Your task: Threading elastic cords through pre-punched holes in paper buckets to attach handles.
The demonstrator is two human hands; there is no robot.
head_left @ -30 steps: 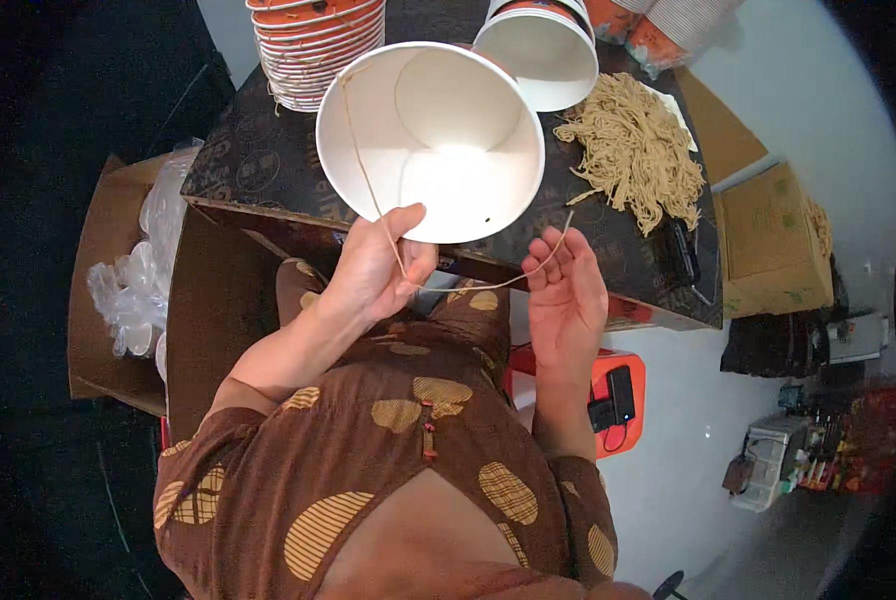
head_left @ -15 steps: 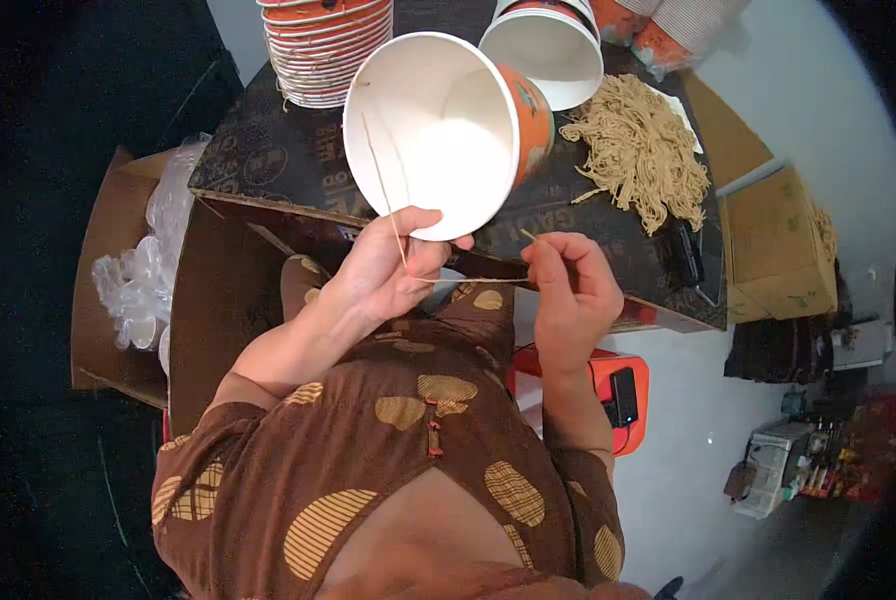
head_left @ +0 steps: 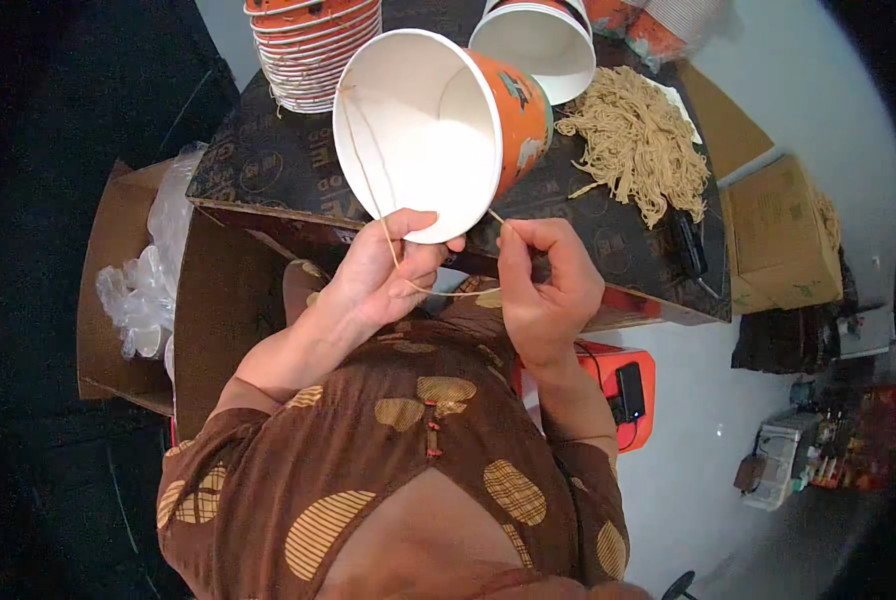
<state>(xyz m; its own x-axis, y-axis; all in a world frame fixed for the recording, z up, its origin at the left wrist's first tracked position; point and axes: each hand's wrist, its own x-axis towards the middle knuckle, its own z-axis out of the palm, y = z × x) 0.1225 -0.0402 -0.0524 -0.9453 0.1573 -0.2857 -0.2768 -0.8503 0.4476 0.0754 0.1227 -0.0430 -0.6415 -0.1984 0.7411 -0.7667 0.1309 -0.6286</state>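
A large paper bucket (head_left: 423,140), white inside and orange with printed patterns outside, lies tilted with its mouth toward me. My left hand (head_left: 388,270) grips its lower rim, thumb inside and fingers beneath. From the rim's upper left, a thin tan cord (head_left: 456,295) runs down across the mouth, past my left hand, and loops over to my right hand (head_left: 553,288). There, thumb and forefinger pinch the cord near its free end, which points up at the outer lower right of the rim. Whether that tip touches the wall is hard to make out.
Stacked orange-and-white buckets (head_left: 313,60) stand at the far left of the dark printed tabletop (head_left: 268,160). Another bucket (head_left: 538,55) lies behind mine. To the right are a heap of tan cords (head_left: 638,150) and a black tool (head_left: 686,245). Cardboard boxes (head_left: 783,235) flank the table; a red stool (head_left: 643,425) is below.
My right hand has moved left and slightly up, bringing the cord's end to the rim's lower right. The bucket has shifted slightly left, showing more of its orange side.
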